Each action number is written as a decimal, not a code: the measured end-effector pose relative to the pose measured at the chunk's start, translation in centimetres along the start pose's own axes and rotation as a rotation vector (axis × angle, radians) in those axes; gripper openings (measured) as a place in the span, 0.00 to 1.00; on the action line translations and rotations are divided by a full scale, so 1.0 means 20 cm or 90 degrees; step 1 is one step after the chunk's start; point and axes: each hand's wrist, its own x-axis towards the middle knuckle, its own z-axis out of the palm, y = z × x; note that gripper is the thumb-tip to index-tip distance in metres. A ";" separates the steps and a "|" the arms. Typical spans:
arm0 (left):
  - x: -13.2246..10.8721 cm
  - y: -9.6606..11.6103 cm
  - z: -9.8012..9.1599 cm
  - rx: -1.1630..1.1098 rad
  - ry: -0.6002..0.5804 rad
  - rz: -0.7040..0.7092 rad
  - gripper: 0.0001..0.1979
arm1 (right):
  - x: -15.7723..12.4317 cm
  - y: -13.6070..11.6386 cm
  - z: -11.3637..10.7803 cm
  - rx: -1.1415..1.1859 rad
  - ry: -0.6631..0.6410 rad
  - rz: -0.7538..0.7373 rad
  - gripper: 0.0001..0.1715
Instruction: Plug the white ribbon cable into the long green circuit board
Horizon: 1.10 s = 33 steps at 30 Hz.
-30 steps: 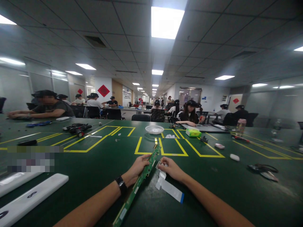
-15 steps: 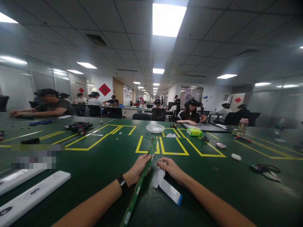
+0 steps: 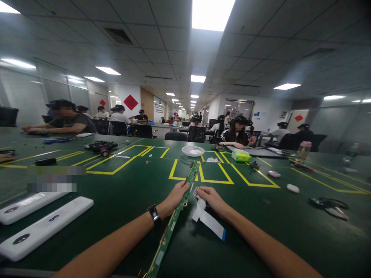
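A long, narrow green circuit board (image 3: 173,224) slants up from the bottom edge of the view, its far end raised towards the middle of the table. My left hand (image 3: 176,198) is closed around its upper part, with the thumb on the board's face. Just right of the board, my right hand (image 3: 211,199) pinches one end of a white flat ribbon cable (image 3: 211,222). The cable is folded, hangs below the fingers and ends in a blue tip. Its pinched end is close to the board; whether they touch I cannot tell.
Yellow tape outlines mark the green table (image 3: 255,231). Beyond the board sits a white round basket (image 3: 193,151), with a green packet (image 3: 241,156) to its right. Two long white devices (image 3: 48,227) lie at left. A cable coil (image 3: 329,204) lies at right. Several people sit across the room.
The whole scene has shifted slightly up and to the right in view. Both hands keep their holds on the board and the ribbon cable, in nearly the same positions.
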 end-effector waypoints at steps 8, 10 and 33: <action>-0.01 -0.02 0.02 0.054 -0.014 0.049 0.19 | 0.00 0.00 0.00 -0.037 0.026 0.000 0.26; -0.01 -0.02 0.02 0.064 -0.017 0.051 0.19 | 0.00 0.00 0.00 -0.044 0.032 0.000 0.26; -0.07 0.00 0.03 0.268 -0.094 0.083 0.22 | 0.02 0.04 -0.05 -0.161 0.019 -0.048 0.26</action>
